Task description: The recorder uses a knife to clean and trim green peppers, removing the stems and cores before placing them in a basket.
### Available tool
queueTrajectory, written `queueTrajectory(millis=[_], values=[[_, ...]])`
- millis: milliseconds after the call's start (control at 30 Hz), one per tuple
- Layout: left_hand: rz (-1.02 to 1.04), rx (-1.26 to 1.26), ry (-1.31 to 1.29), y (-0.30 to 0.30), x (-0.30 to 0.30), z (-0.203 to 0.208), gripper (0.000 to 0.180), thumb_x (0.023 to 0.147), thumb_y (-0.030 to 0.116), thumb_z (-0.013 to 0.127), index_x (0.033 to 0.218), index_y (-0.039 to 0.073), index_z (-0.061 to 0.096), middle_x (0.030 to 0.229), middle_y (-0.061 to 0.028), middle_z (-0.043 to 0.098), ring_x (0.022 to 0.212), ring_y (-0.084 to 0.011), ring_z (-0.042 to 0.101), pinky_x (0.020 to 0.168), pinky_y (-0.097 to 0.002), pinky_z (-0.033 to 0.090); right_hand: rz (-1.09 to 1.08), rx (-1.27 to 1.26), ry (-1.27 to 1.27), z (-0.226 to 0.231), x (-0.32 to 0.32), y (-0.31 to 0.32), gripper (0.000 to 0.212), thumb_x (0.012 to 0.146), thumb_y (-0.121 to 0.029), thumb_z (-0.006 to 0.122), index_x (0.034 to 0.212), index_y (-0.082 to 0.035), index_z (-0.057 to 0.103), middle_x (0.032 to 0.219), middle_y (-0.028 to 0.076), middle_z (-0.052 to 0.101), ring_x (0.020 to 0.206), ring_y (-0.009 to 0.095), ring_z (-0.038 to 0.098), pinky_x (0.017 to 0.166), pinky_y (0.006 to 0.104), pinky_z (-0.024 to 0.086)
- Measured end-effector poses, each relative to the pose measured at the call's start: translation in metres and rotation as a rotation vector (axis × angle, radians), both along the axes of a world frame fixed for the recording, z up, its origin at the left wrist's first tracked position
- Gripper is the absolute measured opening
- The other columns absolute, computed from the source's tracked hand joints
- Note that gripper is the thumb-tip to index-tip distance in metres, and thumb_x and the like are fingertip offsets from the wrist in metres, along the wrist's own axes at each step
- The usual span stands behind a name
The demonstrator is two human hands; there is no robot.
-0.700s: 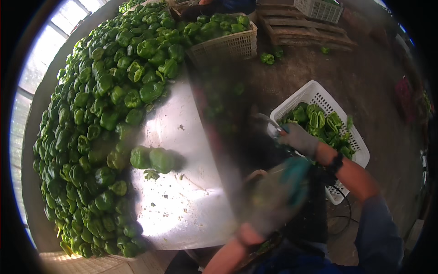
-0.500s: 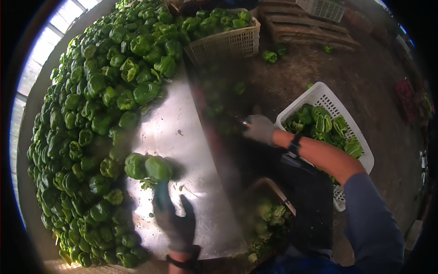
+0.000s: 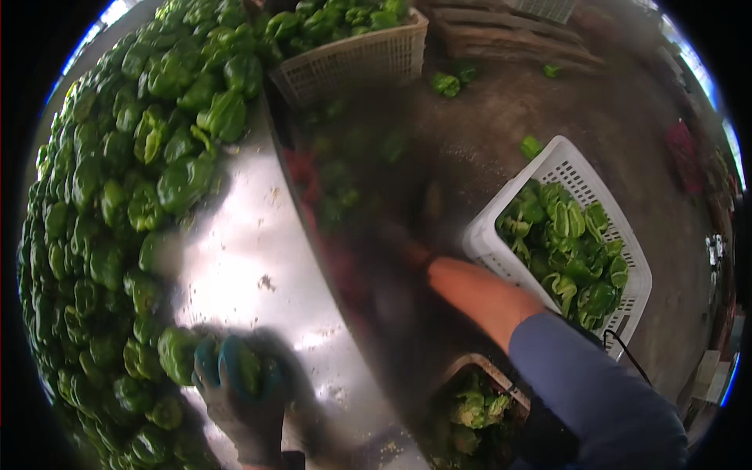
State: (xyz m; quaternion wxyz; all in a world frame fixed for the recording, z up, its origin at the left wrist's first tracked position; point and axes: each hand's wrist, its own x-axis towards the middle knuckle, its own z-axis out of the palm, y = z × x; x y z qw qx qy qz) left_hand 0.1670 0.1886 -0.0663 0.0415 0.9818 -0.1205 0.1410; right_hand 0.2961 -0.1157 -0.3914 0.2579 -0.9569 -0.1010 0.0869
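Note:
My left hand [image 3: 244, 395], in a grey glove with blue-green fingertips, is closed around a green bell pepper [image 3: 251, 370] on the shiny metal tabletop [image 3: 235, 258]. Another green bell pepper [image 3: 178, 354] lies right beside its fingers. A large heap of green bell peppers [image 3: 102, 258] covers the table's left side. My right hand [image 3: 401, 244] is past the table's right edge, in a dark, smeared part of the picture. Its fingers, and anything in them, cannot be made out. The right forearm reaches across in front of a white crate.
The white plastic crate [image 3: 638, 270] at right contains green peppers, some cut or split. Below my right arm, a smaller container [image 3: 479, 362] holds pepper scraps. A full pale crate [image 3: 352, 63] and wooden pallets [image 3: 501, 35] stand at the back. Loose peppers [image 3: 446, 84] lie on the floor.
My left hand has closed over one of the two peppers in front of it. The right hand has dropped lower into the blur. The whole view has shifted.

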Motion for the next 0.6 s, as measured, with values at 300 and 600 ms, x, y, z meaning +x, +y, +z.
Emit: queueTrajectory(millis=[300, 600], values=[[-0.365, -0.128, -0.646, -0.019, 0.023, -0.041, 0.059, 0.083, 0.023, 0.08, 0.131, -0.007, 0.063, 0.106, -0.0343, 0.069, 0.102, -0.0514, 0.069, 0.096, -0.0633, 0.055, -0.241, 0.151, -0.06, -0.028, -0.008, -0.004, 0.037, 0.105, -0.026, 0.06, 0.137, -0.011, 0.069, 0.116, 0.017, 0.076, 0.09, 0.039, 0.074, 0.076, 0.0516, 0.06], [-0.205, -0.292, 0.265, -0.019, -0.067, 0.023, 0.025, 0.093, 0.027, 0.08, 0.097, 0.006, 0.066, 0.09, -0.007, 0.062, 0.087, -0.0243, 0.057, 0.078, -0.0434, 0.05, -0.331, 0.348, 0.051, 0.034, -0.03, 0.0, 0.046, 0.091, -0.027, 0.07, 0.131, -0.006, 0.07, 0.116, 0.025, 0.076, 0.104, 0.046, 0.075, 0.09, 0.0538, 0.059]])
